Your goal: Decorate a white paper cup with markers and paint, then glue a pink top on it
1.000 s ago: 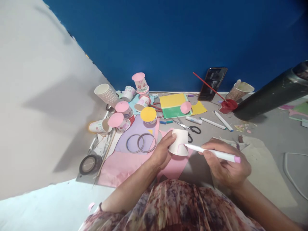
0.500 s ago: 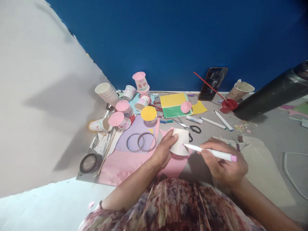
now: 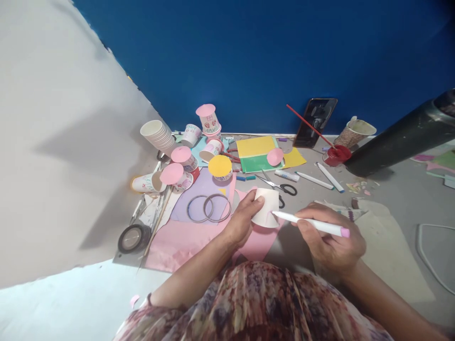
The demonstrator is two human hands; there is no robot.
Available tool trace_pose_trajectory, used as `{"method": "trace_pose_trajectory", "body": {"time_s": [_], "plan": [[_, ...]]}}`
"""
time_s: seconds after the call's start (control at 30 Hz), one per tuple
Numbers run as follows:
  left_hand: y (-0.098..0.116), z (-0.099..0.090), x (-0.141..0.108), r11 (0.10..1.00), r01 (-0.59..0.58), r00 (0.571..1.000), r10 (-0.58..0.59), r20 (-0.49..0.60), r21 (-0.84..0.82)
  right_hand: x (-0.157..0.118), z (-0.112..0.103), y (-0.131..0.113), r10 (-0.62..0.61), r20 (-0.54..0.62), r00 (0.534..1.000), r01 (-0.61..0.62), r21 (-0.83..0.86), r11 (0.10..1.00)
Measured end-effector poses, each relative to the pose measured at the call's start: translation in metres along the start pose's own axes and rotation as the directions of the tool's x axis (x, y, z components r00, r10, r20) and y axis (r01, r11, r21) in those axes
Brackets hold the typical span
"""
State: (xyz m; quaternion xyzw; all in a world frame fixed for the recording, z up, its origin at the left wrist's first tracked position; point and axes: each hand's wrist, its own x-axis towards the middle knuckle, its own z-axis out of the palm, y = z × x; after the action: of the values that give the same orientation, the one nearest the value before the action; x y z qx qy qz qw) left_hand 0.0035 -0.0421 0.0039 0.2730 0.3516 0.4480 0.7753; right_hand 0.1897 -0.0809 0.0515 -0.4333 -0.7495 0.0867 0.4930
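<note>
My left hand (image 3: pixel 245 218) is closed around a white paper cup (image 3: pixel 265 208), its thumb pressed on the cup's side. The cup is upside down, with its wider end low. My right hand (image 3: pixel 330 234) grips a white felt-tip pen (image 3: pixel 316 225) with a pink end. The pen's tip meets the cup's side, where a faint pinkish mark shows. Black-handled scissors (image 3: pixel 280 186) lie just beyond the cup, partly hidden by it. Pink paper (image 3: pixel 261 244) is spread beneath my left hand.
Decorated cups with pink paper discs (image 3: pixel 172 174) and a yellow disc (image 3: pixel 219 166) stand at the left. Behind them leans a stack of cups (image 3: pixel 156 135). Two bangles (image 3: pixel 216 208) lie on purple paper. A phone (image 3: pixel 315 123) and a dark cylinder (image 3: pixel 401 132) stand at the right.
The cup has turned slightly in my left hand, so the pink mark shows less. The pen stays against the cup, and both hands keep nearly the same place.
</note>
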Motion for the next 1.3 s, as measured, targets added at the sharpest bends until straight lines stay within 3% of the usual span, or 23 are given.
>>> {"method": "trace_pose_trajectory", "body": {"time_s": [0.37, 0.8, 1.03, 1.2, 1.3], "plan": [[0.0, 0.0, 0.0, 1.0, -0.013, 1.0, 0.012, -0.009, -0.011, 0.004, 0.0, -0.004, -0.026, -0.005, 1.0, 0.026, 0.045, 0.999], [-0.003, -0.005, 0.005, 0.988, 0.057, 0.995, -0.068, -0.072, -0.146, -0.005, -0.002, 0.0, 0.004, -0.022, 1.0, -0.002, 0.057, 0.998], [-0.002, -0.004, 0.004, 0.984, 0.079, 0.996, -0.085, -0.036, -0.159, -0.004, -0.002, 0.001, 0.006, -0.023, 1.0, -0.005, 0.05, 0.999], [-0.003, -0.005, 0.004, 0.986, 0.061, 0.993, -0.075, -0.088, -0.155, 0.0, -0.001, -0.001, -0.048, 0.083, 0.995, 0.036, 0.141, 0.989], [-0.002, -0.005, 0.004, 0.984, 0.069, 0.994, -0.082, -0.072, -0.162, -0.001, -0.001, 0.001, -0.033, 0.046, 0.998, 0.027, 0.118, 0.993]]}}
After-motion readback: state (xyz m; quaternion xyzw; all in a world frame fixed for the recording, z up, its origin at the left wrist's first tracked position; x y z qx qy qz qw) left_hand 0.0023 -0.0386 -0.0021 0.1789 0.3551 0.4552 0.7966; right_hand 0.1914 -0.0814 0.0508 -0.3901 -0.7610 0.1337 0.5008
